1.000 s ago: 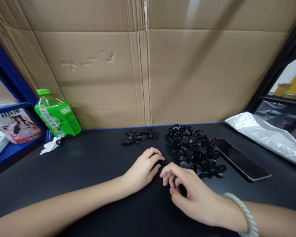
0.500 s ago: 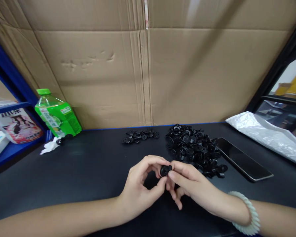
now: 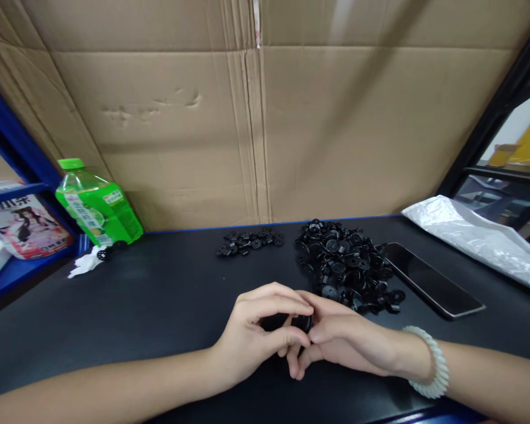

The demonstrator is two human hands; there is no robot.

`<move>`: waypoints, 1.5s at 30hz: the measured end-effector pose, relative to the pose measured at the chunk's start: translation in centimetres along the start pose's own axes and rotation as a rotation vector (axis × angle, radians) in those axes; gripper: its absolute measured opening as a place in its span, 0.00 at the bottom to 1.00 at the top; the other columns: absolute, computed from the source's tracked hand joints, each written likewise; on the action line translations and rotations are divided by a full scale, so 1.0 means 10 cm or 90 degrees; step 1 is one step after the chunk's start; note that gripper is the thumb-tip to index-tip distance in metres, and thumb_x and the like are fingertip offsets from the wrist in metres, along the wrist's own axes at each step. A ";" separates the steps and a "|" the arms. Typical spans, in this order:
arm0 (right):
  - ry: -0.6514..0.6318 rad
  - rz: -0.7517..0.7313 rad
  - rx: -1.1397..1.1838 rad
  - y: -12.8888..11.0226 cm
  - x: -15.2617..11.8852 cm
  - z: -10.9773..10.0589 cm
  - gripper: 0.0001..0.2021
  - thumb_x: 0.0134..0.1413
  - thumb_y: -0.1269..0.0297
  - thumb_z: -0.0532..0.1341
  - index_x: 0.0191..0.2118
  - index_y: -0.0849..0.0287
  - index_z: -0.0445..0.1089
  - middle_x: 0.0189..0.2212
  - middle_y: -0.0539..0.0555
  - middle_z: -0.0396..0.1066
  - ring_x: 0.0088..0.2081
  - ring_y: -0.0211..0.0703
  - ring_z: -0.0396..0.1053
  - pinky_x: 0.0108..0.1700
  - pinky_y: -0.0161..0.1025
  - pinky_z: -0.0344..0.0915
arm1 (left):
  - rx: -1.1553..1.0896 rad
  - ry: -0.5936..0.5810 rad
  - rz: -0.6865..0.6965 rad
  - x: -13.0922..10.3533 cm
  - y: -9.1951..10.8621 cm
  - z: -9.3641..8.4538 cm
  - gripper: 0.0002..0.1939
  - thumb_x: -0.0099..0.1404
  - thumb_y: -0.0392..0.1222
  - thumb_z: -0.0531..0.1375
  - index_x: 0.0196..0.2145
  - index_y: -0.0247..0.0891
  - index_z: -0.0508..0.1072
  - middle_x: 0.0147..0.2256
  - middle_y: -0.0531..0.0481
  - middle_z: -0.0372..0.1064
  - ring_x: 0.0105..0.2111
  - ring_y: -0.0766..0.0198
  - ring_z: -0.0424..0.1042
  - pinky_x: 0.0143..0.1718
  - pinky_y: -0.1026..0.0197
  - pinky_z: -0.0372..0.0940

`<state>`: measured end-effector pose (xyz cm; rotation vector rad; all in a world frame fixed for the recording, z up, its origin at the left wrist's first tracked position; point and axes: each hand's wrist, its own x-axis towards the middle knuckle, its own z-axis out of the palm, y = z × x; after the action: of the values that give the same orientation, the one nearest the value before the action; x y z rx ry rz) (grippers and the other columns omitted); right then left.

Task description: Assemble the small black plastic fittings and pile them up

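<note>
Between the fingertips of both hands is a small round black part [image 3: 302, 323], partly hidden by the fingers. My left hand [image 3: 260, 335] pinches it from the left with thumb and fingers. From the right, my right hand [image 3: 340, 335] grips it too, its lower fingers curled beneath. Just behind the hands lies a large heap of black plastic parts [image 3: 342, 259]. Farther left, near the cardboard, is a smaller group of similar black parts [image 3: 249, 241].
A black phone [image 3: 433, 280] lies right of the heap, with a silvery plastic bag [image 3: 472, 238] beyond it. At the left stand a green bottle [image 3: 101, 209], a white crumpled tissue [image 3: 87, 263] and a blue shelf [image 3: 17, 277]. Cardboard [image 3: 181, 141] walls the back.
Both hands have turned the black part and closed around it, so less of it shows. My right hand has shifted slightly left. The whole view has moved a little.
</note>
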<state>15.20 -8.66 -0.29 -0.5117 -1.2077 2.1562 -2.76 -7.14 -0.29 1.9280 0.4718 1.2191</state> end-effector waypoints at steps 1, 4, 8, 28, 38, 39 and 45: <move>-0.005 0.000 0.001 -0.01 0.00 0.00 0.18 0.47 0.74 0.57 0.48 0.63 0.61 0.32 0.54 0.69 0.33 0.43 0.71 0.39 0.44 0.65 | -0.014 -0.005 -0.017 0.00 0.00 0.00 0.17 0.51 0.28 0.69 0.40 0.39 0.80 0.37 0.46 0.75 0.27 0.67 0.73 0.31 0.65 0.71; -0.014 -0.001 0.009 -0.01 0.00 0.01 0.20 0.47 0.74 0.56 0.50 0.63 0.61 0.31 0.52 0.68 0.33 0.41 0.70 0.40 0.45 0.64 | -0.038 -0.023 -0.050 0.00 -0.01 0.00 0.16 0.54 0.28 0.68 0.40 0.40 0.80 0.38 0.46 0.74 0.21 0.72 0.69 0.27 0.66 0.70; -0.013 0.005 0.008 -0.01 -0.01 0.01 0.26 0.43 0.78 0.55 0.52 0.61 0.61 0.30 0.50 0.67 0.32 0.40 0.70 0.41 0.44 0.64 | -0.011 -0.034 -0.018 0.01 0.00 0.01 0.14 0.52 0.28 0.69 0.38 0.37 0.81 0.36 0.43 0.77 0.34 0.60 0.75 0.36 0.62 0.71; 0.010 -0.001 0.144 0.02 0.05 -0.01 0.19 0.37 0.82 0.53 0.39 0.63 0.68 0.29 0.51 0.64 0.32 0.38 0.64 0.39 0.43 0.63 | 0.061 0.029 -0.133 0.02 -0.01 0.04 0.08 0.61 0.30 0.59 0.36 0.32 0.78 0.36 0.42 0.77 0.32 0.60 0.77 0.34 0.62 0.73; -0.004 0.000 0.118 0.00 0.02 -0.03 0.13 0.47 0.77 0.56 0.41 0.62 0.68 0.36 0.54 0.65 0.34 0.41 0.67 0.41 0.44 0.63 | 0.086 -0.004 -0.075 0.05 0.01 0.03 0.13 0.55 0.27 0.63 0.38 0.34 0.79 0.38 0.42 0.76 0.34 0.60 0.75 0.33 0.61 0.72; -0.007 0.004 0.117 -0.01 0.02 -0.03 0.14 0.47 0.78 0.56 0.41 0.61 0.68 0.36 0.54 0.66 0.35 0.41 0.66 0.42 0.44 0.63 | 0.072 -0.001 -0.082 0.05 0.01 0.03 0.12 0.55 0.27 0.63 0.37 0.33 0.79 0.37 0.42 0.76 0.34 0.59 0.76 0.34 0.60 0.72; 0.001 0.002 0.101 -0.04 0.03 -0.03 0.16 0.46 0.79 0.56 0.43 0.60 0.67 0.37 0.54 0.65 0.36 0.41 0.65 0.41 0.43 0.63 | 0.025 -0.015 -0.082 0.07 0.01 0.03 0.08 0.56 0.28 0.63 0.35 0.31 0.79 0.37 0.39 0.77 0.37 0.56 0.76 0.38 0.57 0.72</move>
<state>15.32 -8.13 -0.14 -0.4456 -1.0242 2.2313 -2.21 -6.86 0.13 1.9110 0.6020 1.1100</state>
